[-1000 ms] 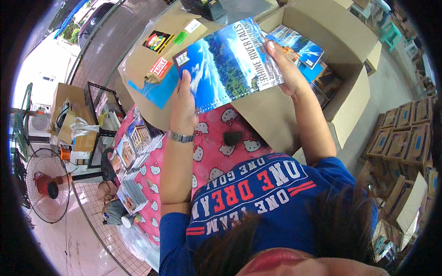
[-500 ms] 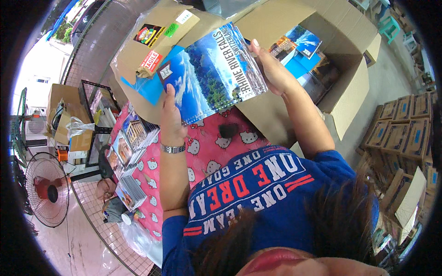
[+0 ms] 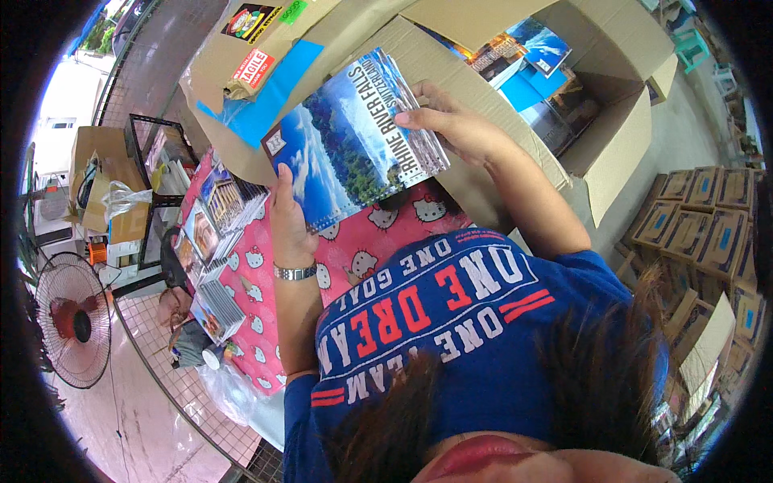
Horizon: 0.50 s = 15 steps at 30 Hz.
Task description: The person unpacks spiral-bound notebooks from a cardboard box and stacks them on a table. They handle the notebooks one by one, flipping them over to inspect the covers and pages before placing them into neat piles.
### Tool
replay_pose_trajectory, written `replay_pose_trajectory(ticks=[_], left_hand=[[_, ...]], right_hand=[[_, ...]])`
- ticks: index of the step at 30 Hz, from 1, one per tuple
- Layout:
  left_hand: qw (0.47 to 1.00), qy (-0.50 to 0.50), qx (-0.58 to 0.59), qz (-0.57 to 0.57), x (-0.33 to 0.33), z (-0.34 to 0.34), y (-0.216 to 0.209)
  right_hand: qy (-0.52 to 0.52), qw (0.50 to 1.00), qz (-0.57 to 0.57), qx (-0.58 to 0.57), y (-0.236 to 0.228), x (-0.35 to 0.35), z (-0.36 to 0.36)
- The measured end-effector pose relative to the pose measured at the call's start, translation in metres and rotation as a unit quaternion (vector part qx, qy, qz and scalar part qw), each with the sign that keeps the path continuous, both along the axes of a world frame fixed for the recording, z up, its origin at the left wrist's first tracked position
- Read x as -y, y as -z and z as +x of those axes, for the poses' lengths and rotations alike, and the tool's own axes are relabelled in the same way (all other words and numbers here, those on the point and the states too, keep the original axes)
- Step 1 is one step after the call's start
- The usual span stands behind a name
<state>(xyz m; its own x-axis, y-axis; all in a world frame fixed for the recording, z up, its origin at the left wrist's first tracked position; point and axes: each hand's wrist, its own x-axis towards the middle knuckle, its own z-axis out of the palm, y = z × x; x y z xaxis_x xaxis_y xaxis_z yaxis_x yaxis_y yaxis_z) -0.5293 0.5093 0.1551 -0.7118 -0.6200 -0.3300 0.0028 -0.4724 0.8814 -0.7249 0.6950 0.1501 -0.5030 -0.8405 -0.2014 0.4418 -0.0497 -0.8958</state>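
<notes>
I hold a stack of thin printed booklets (image 3: 350, 145) with a blue sky and waterfall picture on the cover, tilted over the pink table. My left hand (image 3: 288, 221), a metal watch on its wrist, grips the stack's lower left corner. My right hand (image 3: 459, 125) holds its upper right edge against the flap of a large open cardboard box (image 3: 612, 153). More blue printed booklets (image 3: 531, 60) lie inside that box.
A pink patterned tablecloth (image 3: 362, 241) covers the table, with stacks of picture booklets (image 3: 213, 266) along its left side. A standing fan (image 3: 68, 318) is at the left. Several small cardboard boxes (image 3: 700, 217) are stacked on the floor at right. Another carton (image 3: 97, 173) sits at far left.
Both hands have brought the stack of booklets down and leftward, out from the open box toward the pink table.
</notes>
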Motion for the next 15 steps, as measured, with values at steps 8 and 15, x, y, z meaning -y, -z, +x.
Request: replay_pose_trajectory(ticks=[8, 15], left_hand=[[0.994, 0.048, 0.007, -0.098, -0.025, 0.052, 0.009], [0.976, -0.106, 0.174, 0.081, -0.055, 0.142, 0.076]], right_hand=[[-0.043, 0.997, 0.009, 0.057, 0.020, -0.007, 0.029], [-0.211, 0.962, 0.143, -0.099, 0.067, -0.029, 0.071]])
